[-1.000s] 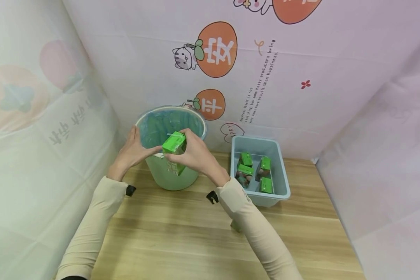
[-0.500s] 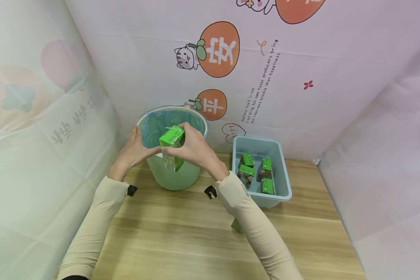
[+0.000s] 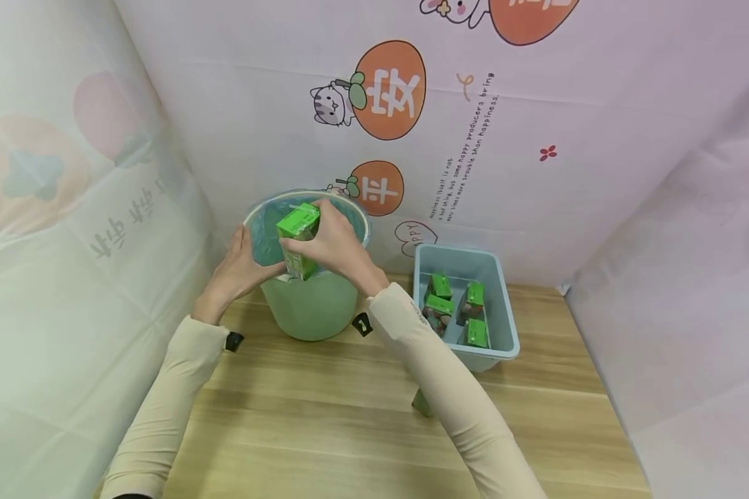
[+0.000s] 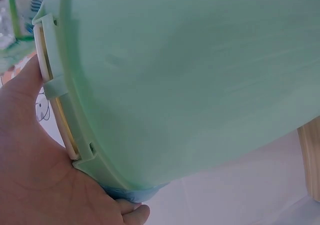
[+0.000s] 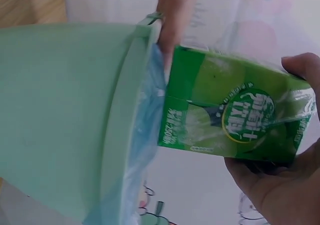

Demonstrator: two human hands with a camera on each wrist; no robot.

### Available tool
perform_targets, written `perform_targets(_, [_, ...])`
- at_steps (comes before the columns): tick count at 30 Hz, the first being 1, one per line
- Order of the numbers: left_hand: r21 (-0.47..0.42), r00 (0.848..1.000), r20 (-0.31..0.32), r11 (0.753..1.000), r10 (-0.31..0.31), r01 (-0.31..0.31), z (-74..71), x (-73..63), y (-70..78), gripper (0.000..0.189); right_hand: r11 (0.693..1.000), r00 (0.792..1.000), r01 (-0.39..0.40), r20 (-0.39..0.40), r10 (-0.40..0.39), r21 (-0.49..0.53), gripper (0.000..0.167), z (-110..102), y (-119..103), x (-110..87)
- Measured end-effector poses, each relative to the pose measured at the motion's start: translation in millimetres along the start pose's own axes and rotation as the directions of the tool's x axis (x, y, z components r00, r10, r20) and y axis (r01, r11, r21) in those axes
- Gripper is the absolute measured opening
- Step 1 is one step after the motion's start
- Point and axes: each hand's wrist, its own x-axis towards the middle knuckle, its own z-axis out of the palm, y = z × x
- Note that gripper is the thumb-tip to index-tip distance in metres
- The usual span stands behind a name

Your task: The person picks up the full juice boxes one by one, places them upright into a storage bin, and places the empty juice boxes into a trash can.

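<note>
A light green trash bin [image 3: 312,312], lined with a blue plastic bag [image 3: 268,225], stands at the back left. My left hand [image 3: 234,274] grips its rim, thumb at the front and fingers round the left side; the left wrist view shows the fingertips past the bagged rim. My right hand [image 3: 343,242] holds a green drink carton [image 5: 240,105] with a straw on top, thumb and fingers on opposite sides. The carton is just over the bin's front rim, its lower end beside the bag in the right wrist view.
Right of the bin a light blue plastic tub [image 3: 504,305] contains several similar green cartons [image 3: 476,333]. A small greenish object [image 3: 421,403] lies on the wooden table [image 3: 299,423], partly behind the right sleeve. Printed cloth [image 3: 487,173] hangs behind and on both sides.
My right hand has carried the carton forward and slightly left, from in front of the bin to over its rim. The left hand has stayed at the rim.
</note>
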Motion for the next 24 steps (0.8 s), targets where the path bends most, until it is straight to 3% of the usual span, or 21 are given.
perform_targets(9, [-0.008, 1.0, -0.014, 1.0, -0.014, 0.014, -1.6, -2.3, 2.4, 0.13, 0.999, 0.998, -0.041, -0.045, 0.04, -0.004, 0.079, 7.5, 7.2, 22.1])
perform_targets(24, [-0.018, 0.999, -0.028, 1.0, -0.021, 0.021, -0.7, -3.2, 3.9, 0.137, 0.994, 0.992, -0.103, -0.07, 0.101, -0.026, 0.08, 14.5, 18.7, 41.2])
